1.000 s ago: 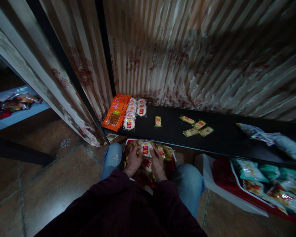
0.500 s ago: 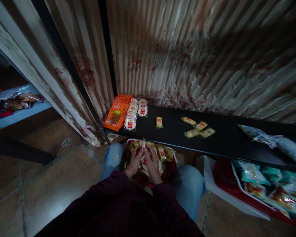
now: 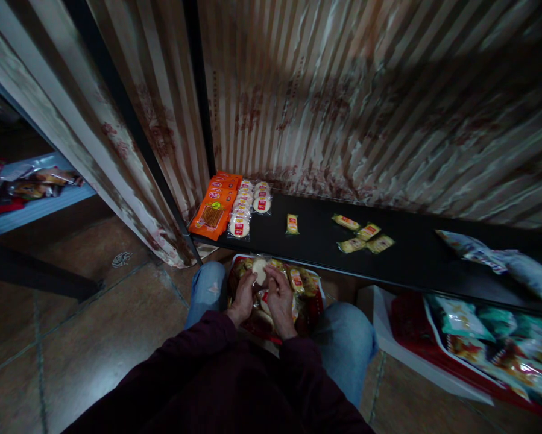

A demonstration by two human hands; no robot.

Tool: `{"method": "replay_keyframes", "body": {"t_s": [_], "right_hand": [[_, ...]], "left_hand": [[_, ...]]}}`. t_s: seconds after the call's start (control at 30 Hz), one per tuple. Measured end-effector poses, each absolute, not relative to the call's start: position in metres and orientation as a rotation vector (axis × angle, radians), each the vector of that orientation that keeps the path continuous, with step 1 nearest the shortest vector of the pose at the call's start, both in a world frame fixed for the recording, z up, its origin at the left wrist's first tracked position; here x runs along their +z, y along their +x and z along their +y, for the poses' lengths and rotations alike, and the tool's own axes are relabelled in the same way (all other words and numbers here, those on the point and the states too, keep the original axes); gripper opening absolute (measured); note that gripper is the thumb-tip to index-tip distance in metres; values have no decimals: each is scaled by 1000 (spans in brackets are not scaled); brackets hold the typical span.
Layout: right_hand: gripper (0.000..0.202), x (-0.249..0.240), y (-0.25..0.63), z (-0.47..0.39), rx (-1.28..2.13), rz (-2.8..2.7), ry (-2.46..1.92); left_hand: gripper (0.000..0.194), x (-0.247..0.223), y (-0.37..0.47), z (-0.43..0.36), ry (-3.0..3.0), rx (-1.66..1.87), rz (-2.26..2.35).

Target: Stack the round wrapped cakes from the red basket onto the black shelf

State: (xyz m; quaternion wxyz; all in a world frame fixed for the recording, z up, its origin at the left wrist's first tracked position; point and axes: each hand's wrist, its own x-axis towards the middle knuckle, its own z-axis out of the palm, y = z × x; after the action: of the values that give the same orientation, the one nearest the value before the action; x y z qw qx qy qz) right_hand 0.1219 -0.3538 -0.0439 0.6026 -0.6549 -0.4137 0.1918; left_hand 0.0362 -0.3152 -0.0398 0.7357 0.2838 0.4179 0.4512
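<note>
Between my two hands is a round white cracker in a clear wrapper [image 3: 260,270], its pale face turned up. My left hand [image 3: 244,296] pinches its left edge, and my right hand [image 3: 280,301] grips its right edge. Just beneath them, between my knees, stands a red basket with a white rim [image 3: 321,296], filled with yellow-green wrapped snacks [image 3: 310,283] and more round white packs, partly hidden by my hands. On the black shelf [image 3: 316,250] ahead, overlapping rows of round wrapped crackers [image 3: 239,226] lie beside orange snack packets [image 3: 210,214].
One small yellow pack [image 3: 292,224] lies on the shelf, with several more yellow packs [image 3: 368,231] further right. A crumpled plastic bag [image 3: 524,268] rests at the right end. Below it stands another red basket [image 3: 410,319] of green-and-white packets. Dark metal posts [image 3: 201,90] rise at left.
The wrapped cracker has turned from edge-on to showing its flat pale face. My hands have moved slightly apart around it. The packs on the shelf stay put.
</note>
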Motion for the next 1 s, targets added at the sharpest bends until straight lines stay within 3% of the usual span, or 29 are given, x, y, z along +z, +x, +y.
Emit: {"method": "replay_keyframes", "body": {"t_s": [0.67,1.0], "right_hand": [[29,-45,125,-356,421,-867,-1610],[35,-47,125,-358,484,-954,-1675]], "left_hand": [[27,-44,40,-311,309,990,907],[42,-40,35,-317,559,975,890]]}}
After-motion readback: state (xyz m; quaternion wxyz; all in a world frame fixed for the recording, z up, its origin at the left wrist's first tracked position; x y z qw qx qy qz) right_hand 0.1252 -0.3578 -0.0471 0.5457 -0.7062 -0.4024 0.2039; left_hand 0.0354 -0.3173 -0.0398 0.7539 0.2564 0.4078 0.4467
